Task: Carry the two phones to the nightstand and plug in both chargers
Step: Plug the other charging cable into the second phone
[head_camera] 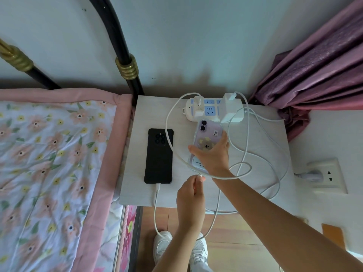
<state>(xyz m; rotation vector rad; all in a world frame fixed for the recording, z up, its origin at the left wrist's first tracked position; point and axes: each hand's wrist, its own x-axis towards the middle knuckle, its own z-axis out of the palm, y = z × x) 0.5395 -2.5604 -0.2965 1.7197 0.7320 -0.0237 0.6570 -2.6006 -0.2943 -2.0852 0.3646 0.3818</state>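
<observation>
A black phone (158,156) lies face down on the white nightstand (261,140), with a white cable plugged into its near end (157,187). A purple phone (208,134) in a clear koala case lies face down to its right, and my right hand (213,154) presses on its lower half. My left hand (190,199) pinches the plug of a second white cable (200,176) just below that phone's near end. Both cables run to two white chargers (198,107) (230,107) seated in a power strip (211,110) at the back of the nightstand.
A bed with a floral quilt (55,163) and a black and gold metal frame (125,67) stands on the left. A purple curtain (318,75) hangs at the right. A wall socket (324,174) holds the strip's plug. My white shoes (163,244) stand on the wooden floor.
</observation>
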